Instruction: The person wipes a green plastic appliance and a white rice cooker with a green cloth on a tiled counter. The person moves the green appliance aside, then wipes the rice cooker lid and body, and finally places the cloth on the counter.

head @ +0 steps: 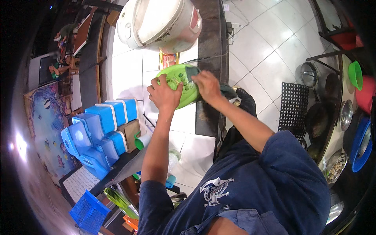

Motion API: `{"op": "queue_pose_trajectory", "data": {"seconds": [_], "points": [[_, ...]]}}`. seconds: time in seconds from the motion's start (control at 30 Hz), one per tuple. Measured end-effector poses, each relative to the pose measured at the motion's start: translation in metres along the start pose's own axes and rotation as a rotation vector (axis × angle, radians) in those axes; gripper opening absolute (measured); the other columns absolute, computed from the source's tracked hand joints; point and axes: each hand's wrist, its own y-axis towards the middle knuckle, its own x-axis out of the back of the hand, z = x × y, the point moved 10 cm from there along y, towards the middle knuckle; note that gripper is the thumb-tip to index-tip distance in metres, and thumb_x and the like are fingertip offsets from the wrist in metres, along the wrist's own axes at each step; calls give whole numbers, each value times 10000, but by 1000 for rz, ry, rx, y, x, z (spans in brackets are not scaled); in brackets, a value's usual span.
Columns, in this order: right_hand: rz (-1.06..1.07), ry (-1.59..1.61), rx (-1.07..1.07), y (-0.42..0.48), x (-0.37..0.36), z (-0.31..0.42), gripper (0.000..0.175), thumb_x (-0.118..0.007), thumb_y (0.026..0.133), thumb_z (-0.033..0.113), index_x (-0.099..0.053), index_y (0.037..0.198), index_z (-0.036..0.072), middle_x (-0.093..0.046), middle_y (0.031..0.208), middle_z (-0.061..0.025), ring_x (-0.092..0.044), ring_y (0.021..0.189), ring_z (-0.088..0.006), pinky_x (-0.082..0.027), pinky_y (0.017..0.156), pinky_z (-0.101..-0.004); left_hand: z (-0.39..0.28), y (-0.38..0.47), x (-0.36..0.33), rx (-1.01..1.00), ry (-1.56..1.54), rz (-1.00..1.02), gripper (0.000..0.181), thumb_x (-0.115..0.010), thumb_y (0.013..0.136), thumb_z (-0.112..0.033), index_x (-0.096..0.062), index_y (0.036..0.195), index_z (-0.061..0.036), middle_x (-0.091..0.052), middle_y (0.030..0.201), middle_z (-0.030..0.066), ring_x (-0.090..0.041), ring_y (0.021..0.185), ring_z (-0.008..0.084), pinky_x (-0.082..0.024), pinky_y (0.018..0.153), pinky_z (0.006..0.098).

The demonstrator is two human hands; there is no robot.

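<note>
A round light-green plastic base with several dark green buttons and knobs, apparently the control base of an electric fan (192,95), is on or just over the edge of the white tiled counter (129,70). My left hand (166,94) grips it from the left, fingers spread over the knob side. On its upper right, my right hand (207,85), slightly blurred, pinches a dark green cloth (192,71) against the panel. More dark cloth (228,90) shows behind my right wrist. Directly beyond the base lies a red and yellow packet (169,60).
A large white rice cooker (164,26) stands at the counter's far end. Blue lidded containers (102,120) are stacked at left, near a green-handled mug (142,142). To the right, pans (318,117) and a black perforated mat (293,107) border the tiled floor (264,53). People sit far left.
</note>
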Motion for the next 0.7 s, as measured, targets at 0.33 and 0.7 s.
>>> {"op": "queue_pose_trajectory", "data": {"seconds": [0.33,0.7], "points": [[-20,5,9,11,4,-12,162,-662,812,7,-732,952,46,-622,811,-125,-580,787,-336,-472,706,-418,-5,0,3,-23,-9,-18,694,-808,726,-445,-567,1285,-113,-505,1289,161,-467,1166,408,-449,917,564],[-46,30,-136,9,4,-30,100,-623,888,48,-687,962,25,-628,938,-159,-599,879,-377,-484,808,-429,-2,1,-2,-32,5,-10,689,-809,734,-436,-570,1287,-102,-507,1270,173,-474,1165,414,-453,923,568]]}}
